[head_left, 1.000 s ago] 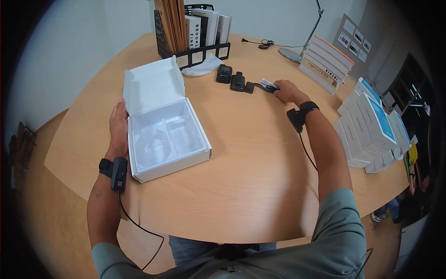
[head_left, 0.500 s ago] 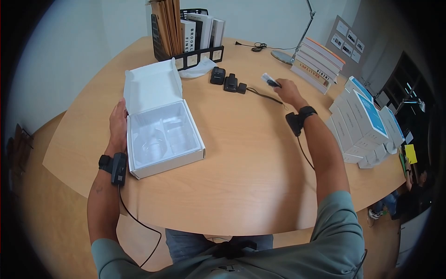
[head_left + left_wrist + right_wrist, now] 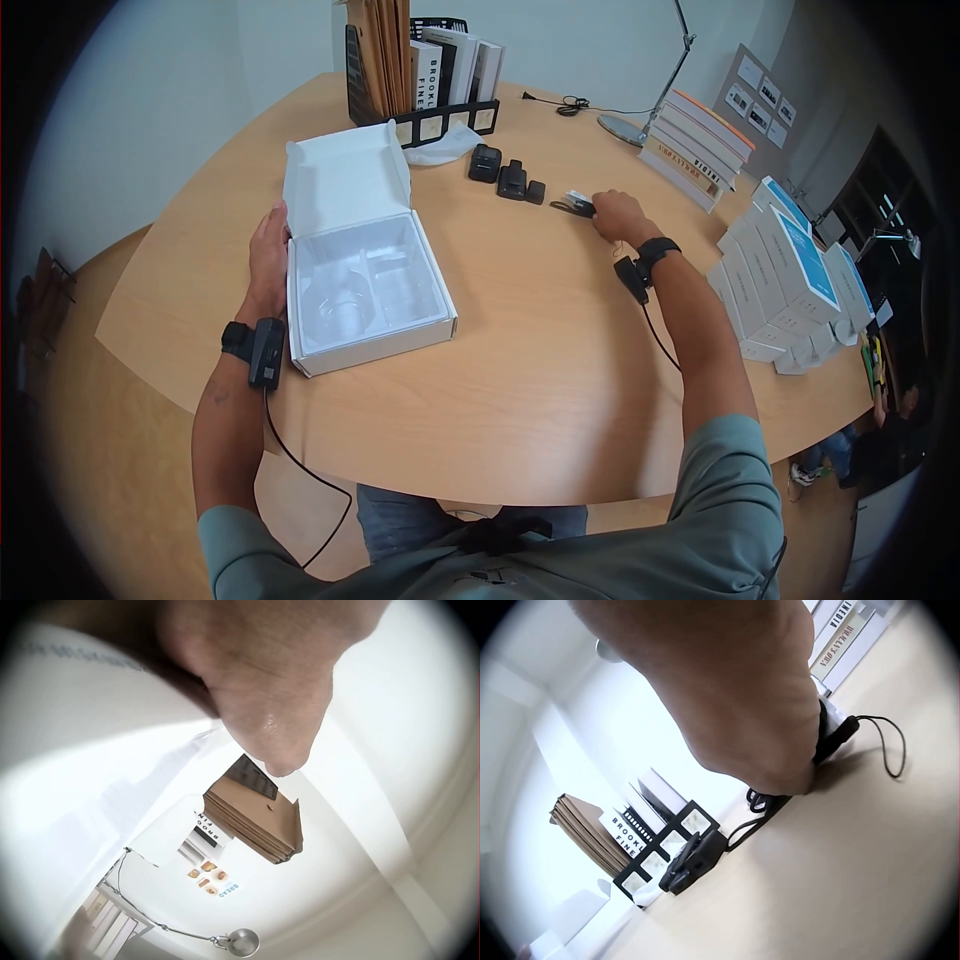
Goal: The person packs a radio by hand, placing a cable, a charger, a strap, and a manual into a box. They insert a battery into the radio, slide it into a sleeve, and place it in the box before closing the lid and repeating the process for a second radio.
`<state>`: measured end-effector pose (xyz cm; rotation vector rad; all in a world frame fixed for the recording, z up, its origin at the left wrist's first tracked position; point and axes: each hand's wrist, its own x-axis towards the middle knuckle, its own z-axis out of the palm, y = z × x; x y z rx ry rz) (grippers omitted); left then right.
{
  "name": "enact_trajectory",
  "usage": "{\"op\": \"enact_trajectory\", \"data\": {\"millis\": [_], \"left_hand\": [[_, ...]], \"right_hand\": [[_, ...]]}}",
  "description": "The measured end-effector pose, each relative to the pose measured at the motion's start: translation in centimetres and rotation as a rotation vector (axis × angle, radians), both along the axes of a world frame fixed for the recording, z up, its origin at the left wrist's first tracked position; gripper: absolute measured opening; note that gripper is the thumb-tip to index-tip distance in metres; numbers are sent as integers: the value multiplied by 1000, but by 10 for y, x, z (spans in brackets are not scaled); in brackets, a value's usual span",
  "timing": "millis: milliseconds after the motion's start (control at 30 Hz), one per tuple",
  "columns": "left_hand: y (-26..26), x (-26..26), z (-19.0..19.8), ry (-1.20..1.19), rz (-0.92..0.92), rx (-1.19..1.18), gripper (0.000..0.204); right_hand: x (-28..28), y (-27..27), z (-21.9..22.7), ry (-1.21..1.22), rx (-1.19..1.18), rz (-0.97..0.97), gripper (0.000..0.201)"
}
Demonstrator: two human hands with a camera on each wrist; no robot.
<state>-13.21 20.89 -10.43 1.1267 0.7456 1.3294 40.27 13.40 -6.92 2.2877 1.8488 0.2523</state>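
On the table stands a white box [image 3: 375,345] with its lid raised and a clear divided plastic tray [image 3: 405,285] inside. My left hand [image 3: 268,255] rests along the box's left side, its fingers extended. Farther right, my right hand [image 3: 618,217] is low over the table, gripping a black wrist strap [image 3: 838,741] that ends in a thin cord loop. A small clear and white packet [image 3: 577,195] shows beside its fingertips. The palm hides most of what it holds. To its left sit black camera-like devices [image 3: 512,180] and a small black square piece [image 3: 536,192].
A black organizer [image 3: 430,125] with folders and books stands at the back, with a crumpled white sheet [image 3: 445,148] before it. At the right are stacked books [image 3: 695,150], a lamp base [image 3: 622,128] and several white boxes [image 3: 780,275].
My right hand lifted the packet off the table with the strap trailing, then lowered it again near the same spot. My left hand has stayed at the box.
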Motion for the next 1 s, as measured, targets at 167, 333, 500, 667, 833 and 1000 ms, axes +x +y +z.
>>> {"op": "enact_trajectory", "data": {"millis": [167, 333, 500, 667, 833, 1000], "left_hand": [[-1, 6, 2, -12, 43, 1, 42], [4, 2, -7, 0, 117, 6, 37], [-2, 6, 1, 62, 114, 29, 35], [-11, 6, 6, -5, 84, -5, 36], [-1, 4, -1, -33, 86, 7, 37], [-10, 5, 8, 79, 150, 21, 33]], "right_hand": [[11, -18, 8, 140, 236, 22, 22], [-49, -20, 70, 532, 336, 156, 24], [-192, -10, 105, 549, 303, 502, 20], [-301, 17, 76, 202, 336, 802, 18], [-319, 28, 38, 124, 401, 1039, 11], [-313, 30, 37, 106, 325, 1143, 13]]}}
